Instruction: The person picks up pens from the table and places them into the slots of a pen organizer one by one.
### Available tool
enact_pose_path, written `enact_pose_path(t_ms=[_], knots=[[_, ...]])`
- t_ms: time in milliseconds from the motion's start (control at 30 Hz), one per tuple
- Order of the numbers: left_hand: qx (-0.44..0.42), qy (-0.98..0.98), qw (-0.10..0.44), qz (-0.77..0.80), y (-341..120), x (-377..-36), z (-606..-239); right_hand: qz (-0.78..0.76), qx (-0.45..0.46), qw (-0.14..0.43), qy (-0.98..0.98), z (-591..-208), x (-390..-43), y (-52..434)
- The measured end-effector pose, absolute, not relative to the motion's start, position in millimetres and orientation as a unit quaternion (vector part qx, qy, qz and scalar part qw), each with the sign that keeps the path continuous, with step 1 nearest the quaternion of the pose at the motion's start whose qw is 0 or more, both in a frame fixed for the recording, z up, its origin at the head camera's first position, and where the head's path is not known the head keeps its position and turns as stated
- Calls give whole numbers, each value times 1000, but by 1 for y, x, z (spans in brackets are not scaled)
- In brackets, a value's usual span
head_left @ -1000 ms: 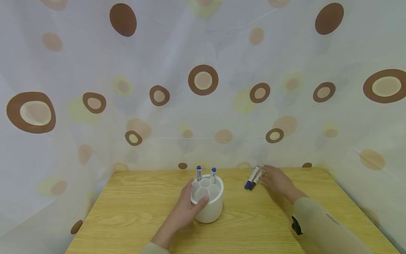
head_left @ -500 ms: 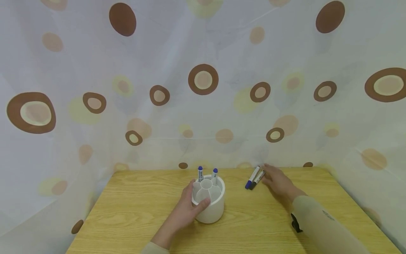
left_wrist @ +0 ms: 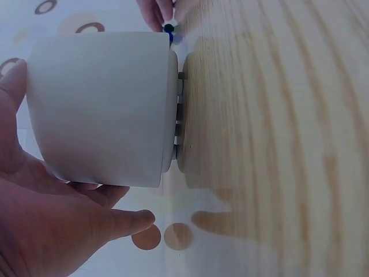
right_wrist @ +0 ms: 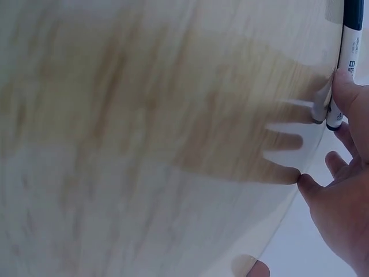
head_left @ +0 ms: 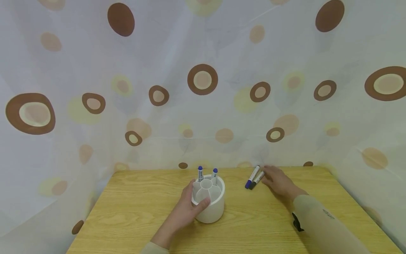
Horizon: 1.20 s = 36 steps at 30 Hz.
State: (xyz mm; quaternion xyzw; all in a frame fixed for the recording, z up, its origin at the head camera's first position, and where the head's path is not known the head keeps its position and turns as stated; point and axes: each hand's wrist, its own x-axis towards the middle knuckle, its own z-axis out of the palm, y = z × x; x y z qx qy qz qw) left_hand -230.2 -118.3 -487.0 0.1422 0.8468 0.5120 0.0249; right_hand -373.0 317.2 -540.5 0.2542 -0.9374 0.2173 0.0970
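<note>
Left hand (head_left: 187,208) is gripping the white pen holder (head_left: 209,203), which is standing upright near the middle of the wooden table (head_left: 127,211), thumb hooked over the near rim and fingers curled round the wall; two blue-capped markers (head_left: 200,173) are standing in its far compartments. Right hand (head_left: 279,181) is lying low on the table at the far right with fingers relaxed and slightly spread, one fingertip (right_wrist: 346,92) touching the near ends of two loose markers (head_left: 253,177) that are lying side by side, touching each other. Nothing is being pinched by that hand.
</note>
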Motion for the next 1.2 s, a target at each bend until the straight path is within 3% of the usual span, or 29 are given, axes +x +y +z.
enact_pose_path(t_ms=[133, 400, 933, 1200], knots=[[140, 846, 29, 513, -118, -231, -490, 212, 253, 114, -937, -535, -366, 316], [135, 845, 30, 516, -118, -232, -492, 206, 228, 91, -947, -517, -350, 311], [128, 847, 28, 515, -118, -231, -492, 200, 242, 114, -943, -522, -334, 325], [128, 847, 28, 516, -116, -231, -491, 215, 241, 93, -942, -510, -314, 331]])
